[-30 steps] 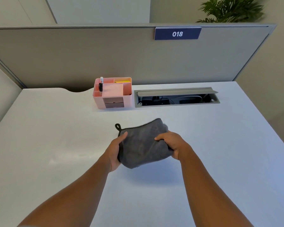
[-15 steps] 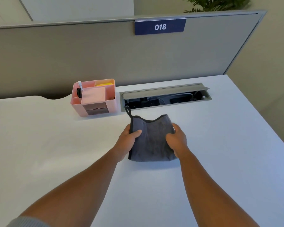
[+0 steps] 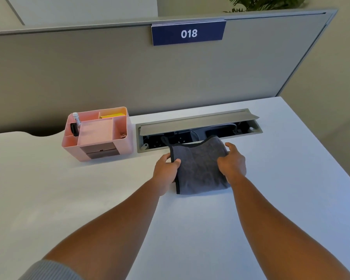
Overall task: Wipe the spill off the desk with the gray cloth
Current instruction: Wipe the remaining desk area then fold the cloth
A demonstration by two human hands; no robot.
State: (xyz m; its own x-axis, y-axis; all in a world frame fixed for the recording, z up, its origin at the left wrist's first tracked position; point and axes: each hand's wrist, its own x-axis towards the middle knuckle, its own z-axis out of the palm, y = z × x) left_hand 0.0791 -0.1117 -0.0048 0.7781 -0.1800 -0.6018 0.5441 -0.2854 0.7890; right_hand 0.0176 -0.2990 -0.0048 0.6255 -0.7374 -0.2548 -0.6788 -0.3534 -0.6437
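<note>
I have the gray cloth (image 3: 200,168) folded into a thick pad and hold it by its two sides over the white desk (image 3: 271,199), toward the back edge. My left hand (image 3: 166,171) grips the cloth's left side, where the black-trimmed hem runs: the thumb lies curled on top of the fabric and the fingers go round the edge and out of sight beneath. My right hand (image 3: 232,162) holds the right side, the thumb pressed into the top of the cloth and the fingers bent over its outer edge. The cloth's near end rests on or just above the desk; I cannot tell which. Its far end and its small hanging loop (image 3: 165,140) reach over the near rim of the open cable tray (image 3: 199,130) set into the desk along the back edge. The tray's gray lid stands tilted up, and dark cables show inside.

Just left of the tray, at the back edge, sits a pink desk organizer (image 3: 98,134), holding a marker (image 3: 76,120) upright in its left compartment and yellow notes (image 3: 112,114) in a back one. Behind the desk rises a gray partition (image 3: 89,77) with a blue sign (image 3: 188,33) reading 018.
</note>
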